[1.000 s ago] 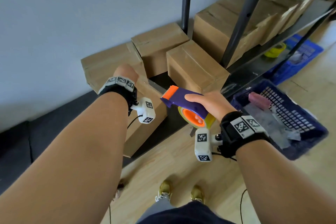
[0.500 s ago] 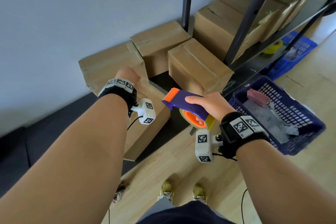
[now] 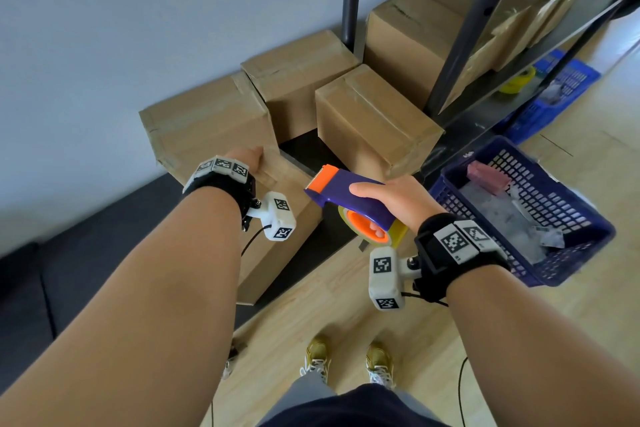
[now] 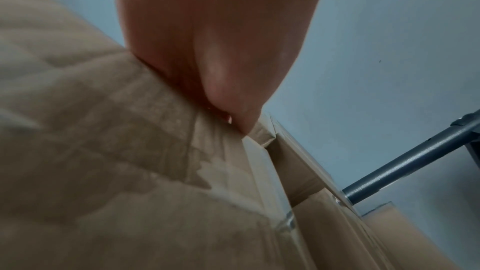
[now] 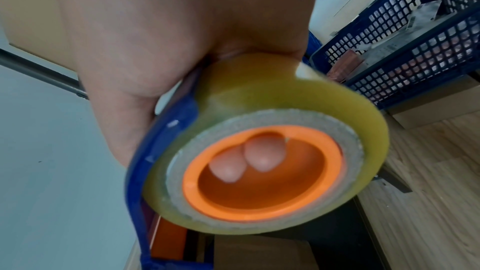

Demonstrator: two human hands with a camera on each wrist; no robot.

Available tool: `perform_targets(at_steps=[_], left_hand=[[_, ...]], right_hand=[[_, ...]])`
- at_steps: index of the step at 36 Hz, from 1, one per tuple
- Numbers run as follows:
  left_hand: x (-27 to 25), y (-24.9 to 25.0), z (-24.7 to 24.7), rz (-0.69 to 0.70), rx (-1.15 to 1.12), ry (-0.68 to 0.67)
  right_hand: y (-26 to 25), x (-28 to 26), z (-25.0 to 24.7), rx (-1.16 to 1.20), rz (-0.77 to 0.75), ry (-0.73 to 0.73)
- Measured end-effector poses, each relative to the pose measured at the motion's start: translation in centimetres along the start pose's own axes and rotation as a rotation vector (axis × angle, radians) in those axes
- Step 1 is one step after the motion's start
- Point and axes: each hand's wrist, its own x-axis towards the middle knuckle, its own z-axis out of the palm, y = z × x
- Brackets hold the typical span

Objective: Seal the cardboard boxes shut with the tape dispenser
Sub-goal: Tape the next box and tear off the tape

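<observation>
A tall cardboard box [image 3: 277, 253] stands on the floor in front of me. My left hand [image 3: 247, 159] lies on its far top edge, the fingers bent down behind it and out of sight. In the left wrist view the left hand [image 4: 213, 38] presses its thumb against a flap corner of this box [image 4: 103, 171]. To the right, level with the box top, my right hand [image 3: 398, 198] grips a purple and orange tape dispenser [image 3: 346, 185]. Two fingertips [image 5: 249, 159] show inside the orange core of the dispenser [image 5: 161, 141], which carries a yellowish tape roll.
Three taped boxes [image 3: 207, 125] [image 3: 301, 80] [image 3: 374, 114] sit behind, against the wall. More boxes fill a dark metal shelf rack [image 3: 467, 28]. A blue basket [image 3: 540, 267] with packets stands at the right, another [image 3: 561, 80] further back. My feet [image 3: 346, 357] stand on the wooden floor.
Only the head view has shifted a little. Both hands keep their places and their holds.
</observation>
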Motion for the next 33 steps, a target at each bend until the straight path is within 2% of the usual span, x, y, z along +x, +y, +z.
perform_targets(at_steps=[3,7,10,15,18,21,22,27,33], left_hand=[[0.0,-0.2,0.3,0.034,0.038,0.055],[-0.1,-0.3,0.2,0.154,-0.016,0.331],[-0.7,-0.4,1.0,0.21,-0.004,0.287],[-1.3,-0.7,1.2,0.209,0.114,0.217],[-1.8,-0.6,1.8,0.282,0.282,0.235],[-2.9,-0.6,3.1,0.317,0.187,0.344],[-3.3,-0.6,3.5,0.311,0.163,0.343],[-4.6,-1.5,5.8,0.329,0.252,0.264],[-4.8,-1.4,6.3,0.301,0.325,0.209]], right_hand=[[0.1,0.0,0.1,0.017,-0.005,0.012],[0.0,-0.1,0.1,0.021,-0.002,0.007],[0.0,-0.1,0.1,0.02,0.001,0.009],[-0.1,-0.3,0.4,0.035,-0.008,0.012],[-0.2,-0.1,0.7,0.034,-0.001,0.012],[0.0,0.4,0.8,0.008,-0.006,0.047],[0.1,0.6,0.9,-0.012,-0.017,0.06],[0.7,0.7,0.6,-0.047,-0.043,0.073],[1.5,0.3,-0.1,-0.074,-0.05,0.043]])
